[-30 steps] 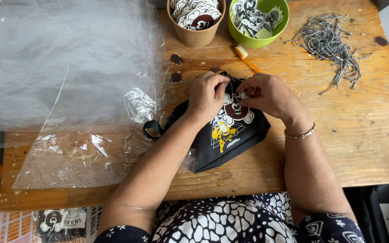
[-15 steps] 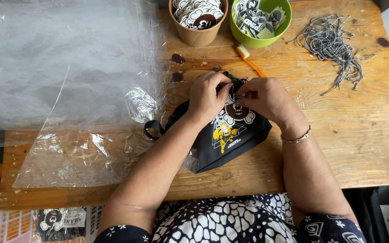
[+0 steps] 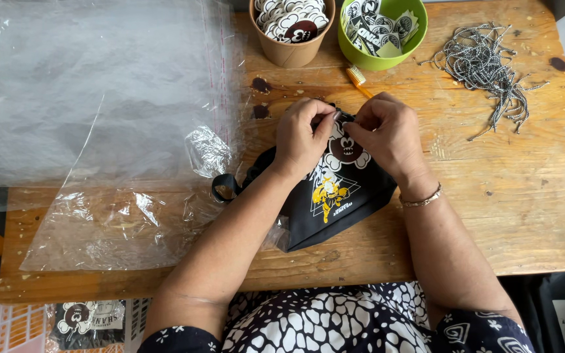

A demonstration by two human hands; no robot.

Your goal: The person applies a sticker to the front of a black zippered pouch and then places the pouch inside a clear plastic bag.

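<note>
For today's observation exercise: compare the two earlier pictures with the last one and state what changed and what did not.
Little moved. The right hand drew slightly toward the left hand, so both sets of fingertips now pinch close together at the top edge of the black printed pouch. Nothing was let go. The pouch, plastic sheets, brown cup, green bowl and cord pile stayed put.

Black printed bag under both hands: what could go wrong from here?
1. Both hands, left hand and right hand, pinch at the top edge of the black bag; a slip might loosen whatever they are fastening.
2. The orange-handled brush lies just behind the fingers and could get knocked.
</note>
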